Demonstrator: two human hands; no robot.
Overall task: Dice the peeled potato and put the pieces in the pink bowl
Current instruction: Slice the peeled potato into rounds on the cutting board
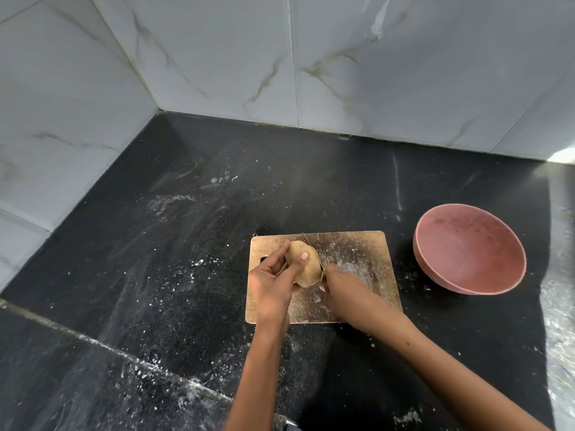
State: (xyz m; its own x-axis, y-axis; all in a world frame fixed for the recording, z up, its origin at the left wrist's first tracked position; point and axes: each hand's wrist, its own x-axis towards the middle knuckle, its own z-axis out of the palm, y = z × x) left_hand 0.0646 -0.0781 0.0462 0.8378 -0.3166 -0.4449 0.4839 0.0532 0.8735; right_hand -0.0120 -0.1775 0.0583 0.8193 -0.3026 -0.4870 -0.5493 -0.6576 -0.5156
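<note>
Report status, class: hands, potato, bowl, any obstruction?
Left hand holds potato on board. Right hand grips knife, blade against potato's right side. Potato whole; bowl holds no pieces. Nothing between board and bowl.

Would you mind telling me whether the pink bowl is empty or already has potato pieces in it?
Empty: the pink bowl shows only its bare inside, and the potato is on the cutting board.

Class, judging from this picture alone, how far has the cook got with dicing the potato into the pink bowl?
Done: the potato is peeled and sits on the wooden board. In hand: the left hand grips it while the right hand holds a knife along its right side; the potato appears whole. Left: all the dicing and the transfer, since the pink bowl holds no pieces.
</note>
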